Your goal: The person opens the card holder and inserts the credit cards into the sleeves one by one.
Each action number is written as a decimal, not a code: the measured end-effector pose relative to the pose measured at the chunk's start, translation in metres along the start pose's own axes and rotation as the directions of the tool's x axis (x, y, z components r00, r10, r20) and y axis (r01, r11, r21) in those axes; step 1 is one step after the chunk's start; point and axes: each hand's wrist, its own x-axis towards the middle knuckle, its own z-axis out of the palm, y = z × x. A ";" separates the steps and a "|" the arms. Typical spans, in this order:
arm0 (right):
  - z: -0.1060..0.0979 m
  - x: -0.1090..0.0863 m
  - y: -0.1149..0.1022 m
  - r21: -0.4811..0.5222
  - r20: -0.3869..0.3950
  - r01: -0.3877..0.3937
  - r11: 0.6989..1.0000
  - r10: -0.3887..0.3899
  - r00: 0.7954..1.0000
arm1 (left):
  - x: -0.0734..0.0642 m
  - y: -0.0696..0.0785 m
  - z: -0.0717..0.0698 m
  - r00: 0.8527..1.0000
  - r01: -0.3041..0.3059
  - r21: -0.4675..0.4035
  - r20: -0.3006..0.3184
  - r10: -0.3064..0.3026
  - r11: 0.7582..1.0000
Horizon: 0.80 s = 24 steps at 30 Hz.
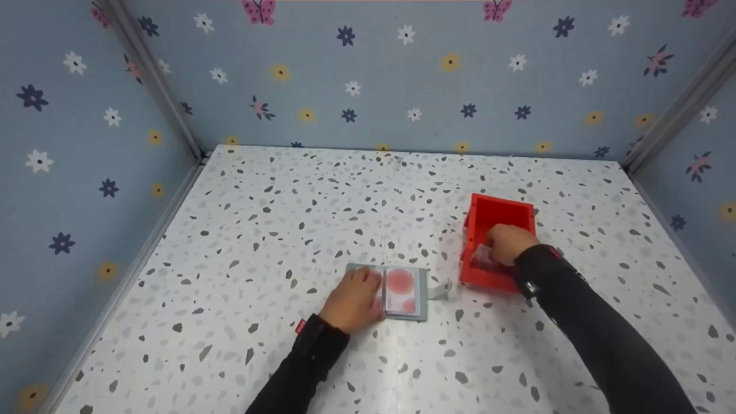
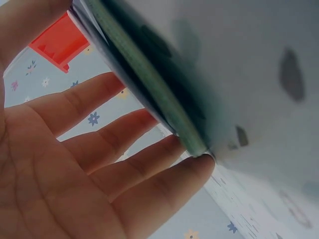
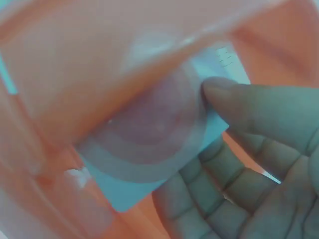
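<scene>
A small grey-green card album (image 1: 422, 299) lies open on the table, with a pink-circled card (image 1: 401, 290) in its right page. My left hand (image 1: 352, 300) rests on the left page. In the left wrist view its fairly straight fingertips touch the edge of the album (image 2: 149, 84). My right hand (image 1: 509, 244) reaches inside the red bin (image 1: 489, 280). Between thumb and fingers it pinches a card (image 3: 149, 124) with pale and pinkish rings, seen in the right wrist view. A blurred, see-through layer covers part of that card.
A short strap (image 1: 440, 290) sticks out from the album's right side towards the bin. The speckled white table (image 1: 276, 201) is enclosed by blue flowered panels (image 1: 379, 75) at the back and both sides.
</scene>
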 end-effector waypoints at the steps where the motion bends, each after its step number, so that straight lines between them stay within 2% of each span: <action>1: -0.002 -0.001 0.000 0.012 0.004 0.002 1.000 -0.002 1.000 | 0.000 0.000 0.001 1.000 -0.004 0.001 -0.004 0.004 1.000; 5: -0.009 -0.008 0.003 0.073 -0.027 0.018 0.997 -0.016 1.000 | 0.000 -0.001 0.001 1.000 -0.010 0.005 -0.007 0.010 1.000; 14: -0.030 -0.028 0.001 0.205 -0.213 0.132 0.970 -0.087 0.973 | 0.000 0.000 0.000 1.000 0.013 -0.011 0.017 -0.013 1.000; 16: -0.035 -0.034 -0.004 0.229 -0.251 0.154 0.961 -0.095 0.963 | 0.000 0.000 0.000 1.000 0.019 -0.016 0.022 -0.018 1.000; 20: -0.036 -0.042 -0.017 0.273 -0.347 0.233 0.933 -0.131 0.929 | 0.000 0.000 0.000 1.000 0.023 -0.023 0.022 -0.022 0.999; 24: -0.026 -0.044 -0.035 0.351 -0.399 0.329 0.877 -0.178 0.899 | 0.000 0.000 0.000 1.000 0.021 -0.025 0.019 -0.020 0.999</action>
